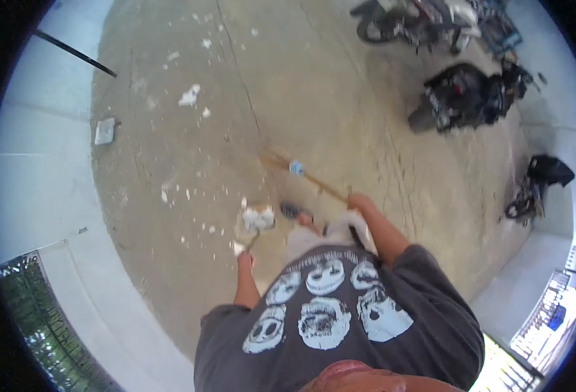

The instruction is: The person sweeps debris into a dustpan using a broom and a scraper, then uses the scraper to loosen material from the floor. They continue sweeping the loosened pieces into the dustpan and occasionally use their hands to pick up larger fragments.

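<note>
Head-worn fisheye, steeply down onto concrete floor [301,98].

My right hand [360,199] grips the long wooden broom handle [320,185], which runs forward and left to its straw broom head [273,160] on the cracked grey concrete floor [314,98]. My left hand [244,260] sits behind the small scrap-filled dustpan [258,219], left of the broom. White paper scraps [188,96] lie ahead-left. Parked black motorcycles [464,95] stand far ahead-right.

I saw a cracked concrete floor [314,98] in flat daylight; parked motorbikes [464,98] stood at its far edge; a pale paved strip [39,130] ran along the left; greenery [33,313] showed beyond it.
</note>
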Motion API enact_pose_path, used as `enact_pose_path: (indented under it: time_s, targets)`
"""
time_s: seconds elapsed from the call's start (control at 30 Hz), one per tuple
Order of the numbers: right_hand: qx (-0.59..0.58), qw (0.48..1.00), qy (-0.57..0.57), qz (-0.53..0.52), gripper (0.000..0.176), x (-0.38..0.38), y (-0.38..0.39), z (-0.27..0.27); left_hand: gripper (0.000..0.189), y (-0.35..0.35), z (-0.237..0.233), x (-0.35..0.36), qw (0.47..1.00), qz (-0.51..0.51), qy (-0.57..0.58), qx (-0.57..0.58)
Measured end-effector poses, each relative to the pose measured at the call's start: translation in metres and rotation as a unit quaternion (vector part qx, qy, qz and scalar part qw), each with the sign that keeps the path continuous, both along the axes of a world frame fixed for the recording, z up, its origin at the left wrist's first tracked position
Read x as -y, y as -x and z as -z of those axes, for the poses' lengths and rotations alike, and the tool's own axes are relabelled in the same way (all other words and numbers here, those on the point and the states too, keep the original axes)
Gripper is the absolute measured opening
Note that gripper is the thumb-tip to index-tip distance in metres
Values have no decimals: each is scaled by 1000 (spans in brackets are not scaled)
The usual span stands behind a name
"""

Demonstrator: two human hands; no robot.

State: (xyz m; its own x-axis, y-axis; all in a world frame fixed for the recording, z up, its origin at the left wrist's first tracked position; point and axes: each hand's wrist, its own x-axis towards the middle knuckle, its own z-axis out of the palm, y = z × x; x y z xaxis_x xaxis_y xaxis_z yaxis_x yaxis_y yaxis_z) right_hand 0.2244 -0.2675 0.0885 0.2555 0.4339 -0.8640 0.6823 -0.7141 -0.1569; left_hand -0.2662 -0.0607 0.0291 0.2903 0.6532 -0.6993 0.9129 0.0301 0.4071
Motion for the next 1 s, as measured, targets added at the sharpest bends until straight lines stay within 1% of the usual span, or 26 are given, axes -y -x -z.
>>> enact_pose_path:
  time_s: [0.03, 0.07, 0.1, 0.13, 0.17, 0.23, 0.27, 0.3, 0.33, 0.4, 0.43, 0.47, 0.5, 0.53, 0.57, 0.6, 0.67, 0.73, 0.77, 0.8, 0.87, 0.93, 1.0]
  targets:
    - [20, 998, 26, 47, 29, 4, 5, -12, 21, -6, -16, 4, 961, -254, 93, 59]
    - [35, 997, -28, 66, 24, 16, 10, -20, 27, -11, -25, 8, 849, -493, 160, 105]
    - [49, 998, -25, 44, 23, 24, 8, -13, 27, -9, -26, 8, 847, -480, 205, 100]
    - [49, 998, -14, 46, 24, 34, 8, -13, 28, 0, -22, 12, 851, -465, 211, 119]
    - [35, 995, 35, 91, 27, 34, 10, -35, 29, 0, -29, 14, 853, -470, 204, 95]
    - [50, 995, 3, 84, 27, 59, 15, -45, 30, 7, -46, 26, 858, -470, 196, 66]
    - [46, 995, 5, 91, 27, 75, 16, -49, 32, 9, -52, 32, 853, -482, 187, 70]
    - [36, 995, 32, 92, 26, 91, 16, -47, 33, 11, -55, 39, 847, -495, 177, 76]
    - [12, 995, 46, 90, 25, 84, 7, -8, 33, 4, -37, 23, 852, -493, 159, 70]
    - [7, 992, 56, 116, 24, 129, 14, -2, 35, 8, -43, 45, 835, -521, 156, 80]
    - [8, 988, 66, 137, 23, 155, 19, 2, 35, 10, -45, 57, 839, -517, 155, 74]
    - [3, 987, 68, 144, 23, 178, 23, 11, 35, 11, -44, 67, 828, -526, 165, 100]
    - [1, 983, 69, 173, 27, 200, 29, 20, 36, 12, -44, 77, 817, -535, 174, 124]
    - [-2, 977, 70, 201, 31, 220, 35, 33, 36, 11, -42, 85, 822, -529, 174, 117]
    - [-3, 974, 81, 209, 31, 251, 53, 17, 36, 21, -58, 104, 813, -540, 174, 130]
    - [1, 972, 65, 225, 31, 268, 63, 20, 36, 22, -59, 112, 806, -551, 165, 143]
    - [-10, 968, 58, 246, 31, 304, 91, 34, 35, 24, -64, 123, 819, -532, 169, 134]
    - [57, 975, 2, 216, 36, 326, 105, 47, 34, 34, -61, 125, 828, -515, 172, 138]
    - [57, 974, 0, 220, 36, 335, 108, 49, 33, 36, -60, 127, 807, -540, 181, 154]
    - [65, 972, 7, 227, 36, 348, 118, 39, 32, 41, -69, 133, 785, -565, 191, 166]
    - [69, 968, 12, 240, 37, 364, 127, 39, 31, 44, -69, 140, 785, -565, 192, 165]
    - [38, 966, 9, 257, 39, 372, 128, 41, 30, 45, -73, 142, 787, -564, 192, 162]
    - [46, 964, 0, 263, 39, 378, 135, 41, 27, 50, -75, 147, 789, -559, 196, 161]
